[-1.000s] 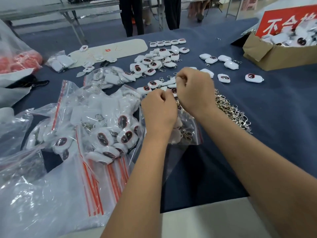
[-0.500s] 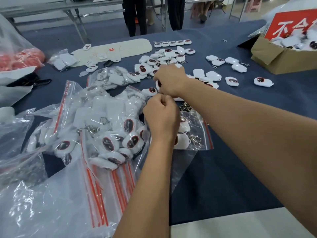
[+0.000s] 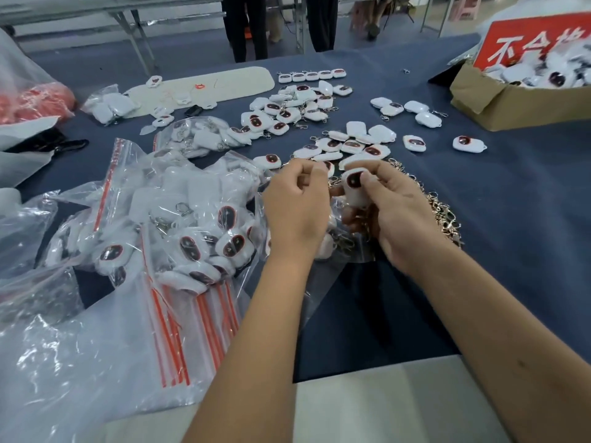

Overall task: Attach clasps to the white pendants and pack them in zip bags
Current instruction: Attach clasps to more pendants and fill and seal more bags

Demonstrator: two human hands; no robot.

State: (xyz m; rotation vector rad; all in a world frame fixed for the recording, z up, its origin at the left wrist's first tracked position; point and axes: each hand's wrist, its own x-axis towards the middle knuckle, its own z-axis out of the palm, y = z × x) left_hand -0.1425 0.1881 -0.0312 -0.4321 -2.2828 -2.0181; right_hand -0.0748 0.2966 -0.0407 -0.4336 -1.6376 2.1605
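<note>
Filled bags (image 3: 179, 225) are lying along the table's (image 3: 511, 251) left edge, loose pendants (image 3: 323, 123) spreading mid-table, clasps (image 3: 444, 215) just right, a box (image 3: 499, 103) sitting at the far-right corner.

Single head-worn wide-angle view, looking forward and down over the blue-covered table (image 3: 499, 219), close above both forearms, the table's near edge at the bottom of frame, a cardboard box (image 3: 499, 103) at its far right, table legs beyond its far edge.
</note>
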